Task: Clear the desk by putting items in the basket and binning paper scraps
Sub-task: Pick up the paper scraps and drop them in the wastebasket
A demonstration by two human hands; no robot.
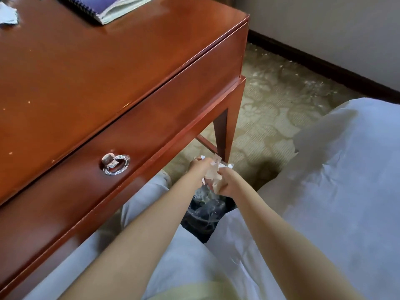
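Crumpled paper scraps (211,173) bunched between both hands, low beside the desk leg (223,135) and directly above the bin (204,211). The wad has no clear long axis; one flat corner sticks up and away from the person, the rest is a creased lump. Left hand (200,166) curled closed on the far-left part of the wad, fingers mostly hidden behind the paper. Right hand (225,184) clamped on the near-right part, fingers folded around it. The two hands sit close together, joined by the paper. Bin is dark, lined with a clear bag, white scraps already visible inside; it stands on the patterned carpet (266,100) between the person's knees. Wooden surface (86,68) to the left carries a spiral notebook (101,7) at its far edge and more torn paper (8,15) at the top left corner. Drawer front has a metal ring pull (115,164). White bedding (346,159) on the right.
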